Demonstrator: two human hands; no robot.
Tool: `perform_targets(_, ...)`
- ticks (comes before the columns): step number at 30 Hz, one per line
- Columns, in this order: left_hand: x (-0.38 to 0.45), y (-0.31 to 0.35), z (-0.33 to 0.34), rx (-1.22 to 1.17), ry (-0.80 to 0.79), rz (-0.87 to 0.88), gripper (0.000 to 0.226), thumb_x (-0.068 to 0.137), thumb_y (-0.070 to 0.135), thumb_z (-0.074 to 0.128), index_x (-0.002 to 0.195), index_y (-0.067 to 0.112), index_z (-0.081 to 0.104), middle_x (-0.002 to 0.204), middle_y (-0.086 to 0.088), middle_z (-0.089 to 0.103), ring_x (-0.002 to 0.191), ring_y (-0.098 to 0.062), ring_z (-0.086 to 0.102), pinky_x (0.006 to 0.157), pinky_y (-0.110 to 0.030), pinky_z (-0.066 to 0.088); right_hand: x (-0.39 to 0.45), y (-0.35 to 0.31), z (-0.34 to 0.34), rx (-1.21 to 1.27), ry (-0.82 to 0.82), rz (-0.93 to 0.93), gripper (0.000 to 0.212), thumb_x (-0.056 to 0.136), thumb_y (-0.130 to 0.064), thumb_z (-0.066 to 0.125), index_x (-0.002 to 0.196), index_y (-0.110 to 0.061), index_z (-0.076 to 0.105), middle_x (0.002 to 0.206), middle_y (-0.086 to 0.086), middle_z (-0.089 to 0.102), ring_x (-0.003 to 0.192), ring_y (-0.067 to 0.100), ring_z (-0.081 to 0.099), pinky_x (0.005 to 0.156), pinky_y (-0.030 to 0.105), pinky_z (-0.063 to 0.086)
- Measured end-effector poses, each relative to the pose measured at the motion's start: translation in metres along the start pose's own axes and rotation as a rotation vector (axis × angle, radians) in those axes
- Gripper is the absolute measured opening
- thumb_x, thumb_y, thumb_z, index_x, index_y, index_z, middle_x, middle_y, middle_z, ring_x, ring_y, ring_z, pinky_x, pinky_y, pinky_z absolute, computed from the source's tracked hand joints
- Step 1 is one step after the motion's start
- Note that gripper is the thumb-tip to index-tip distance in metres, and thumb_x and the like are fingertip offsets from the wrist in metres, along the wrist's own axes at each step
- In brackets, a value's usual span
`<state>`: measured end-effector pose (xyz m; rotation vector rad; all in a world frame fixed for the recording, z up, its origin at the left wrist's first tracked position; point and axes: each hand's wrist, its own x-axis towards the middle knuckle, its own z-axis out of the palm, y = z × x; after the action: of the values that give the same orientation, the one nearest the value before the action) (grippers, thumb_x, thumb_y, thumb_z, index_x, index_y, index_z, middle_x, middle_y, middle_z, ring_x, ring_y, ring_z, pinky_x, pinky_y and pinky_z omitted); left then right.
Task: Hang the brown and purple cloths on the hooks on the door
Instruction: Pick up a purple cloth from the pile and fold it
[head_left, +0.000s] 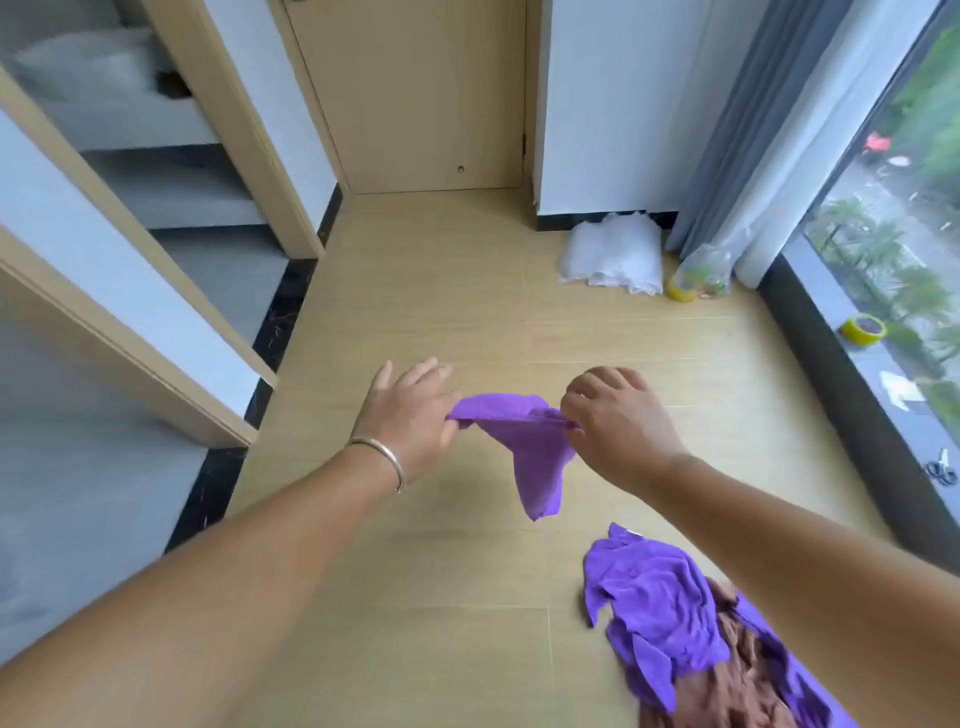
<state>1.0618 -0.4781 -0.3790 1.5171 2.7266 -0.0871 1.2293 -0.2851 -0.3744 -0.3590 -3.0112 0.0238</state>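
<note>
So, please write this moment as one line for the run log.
left hand: pinches purple cloth | right hand: pinches same cloth | cloth pile: on floor | hooks: not visible

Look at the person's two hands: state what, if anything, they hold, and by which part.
Both hands hold one purple cloth by its top edge: the left hand pinches the left end, the right hand the right end; the rest hangs free.

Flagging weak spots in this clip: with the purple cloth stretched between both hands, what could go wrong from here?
1. The left hand and right hand pinch only the top edge of the purple cloth; it might slip.
2. The pile of cloths lies on the floor near the person, a possible trip hazard.
3. No hooks show on the door.
</note>
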Motion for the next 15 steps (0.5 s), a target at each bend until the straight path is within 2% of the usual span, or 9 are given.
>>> perform_targets(3, -0.053, -0.026, 0.073, -0.029, -0.061, 0.009, 0.036, 0.092, 0.031, 0.047, 0.124, 0.025, 0.060, 0.152, 0.000, 0.036, 0.144, -0.015, 0.022, 0.115, -0.052, 0.012, -0.007, -0.046, 0.067, 0.003, -0.060, -0.019, 0.005, 0.077, -0.021, 0.067, 0.080, -0.019, 0.069, 0.087, 0.000, 0.065, 0.096, 0.027, 0.059, 0.090, 0.036, 0.042)
perform_targets(6, -0.110, -0.035, 0.160, -0.041, -0.236, 0.000, 0.038, 0.097, 0.033, 0.041, 0.131, 0.024, 0.054, 0.155, -0.001, 0.029, 0.146, -0.015, 0.014, 0.115, -0.053, 0.007, -0.038, -0.091, 0.143, 0.009, -0.237, -0.035, 0.009, 0.078, -0.028, 0.067, 0.083, -0.021, 0.071, 0.083, 0.000, 0.063, 0.094, 0.026, 0.059, 0.091, 0.037, 0.044)
perform_targets(8, -0.149, -0.036, 0.216, -0.070, -0.374, -0.038, 0.042, 0.099, 0.036, 0.035, 0.139, 0.026, 0.044, 0.157, -0.001, 0.021, 0.147, -0.014, 0.007, 0.115, -0.055, 0.003, -0.070, -0.119, 0.194, -0.010, -0.401, -0.037, 0.016, 0.083, -0.027, 0.057, 0.091, -0.021, 0.069, 0.091, 0.000, 0.062, 0.102, 0.027, 0.053, 0.097, 0.038, 0.037)
perform_targets(11, -0.202, -0.042, 0.282, -0.113, -0.538, -0.074, 0.052, 0.098, 0.038, 0.039, 0.147, 0.029, 0.027, 0.160, -0.002, 0.013, 0.147, -0.016, 0.004, 0.115, -0.055, 0.003, -0.118, -0.155, 0.256, -0.004, -0.594, -0.006, 0.024, 0.089, -0.033, 0.047, 0.105, -0.025, 0.063, 0.109, -0.002, 0.057, 0.116, 0.023, 0.043, 0.105, 0.038, 0.024)
perform_targets(15, -0.255, -0.068, 0.343, -0.144, -0.606, -0.121, 0.056, 0.095, 0.039, 0.040, 0.148, 0.033, 0.022, 0.159, 0.001, 0.015, 0.147, -0.014, 0.004, 0.115, -0.053, 0.003, -0.155, -0.193, 0.314, 0.002, -0.711, 0.072, 0.032, 0.090, -0.039, 0.046, 0.119, -0.028, 0.055, 0.120, -0.005, 0.054, 0.122, 0.021, 0.041, 0.106, 0.036, 0.024)
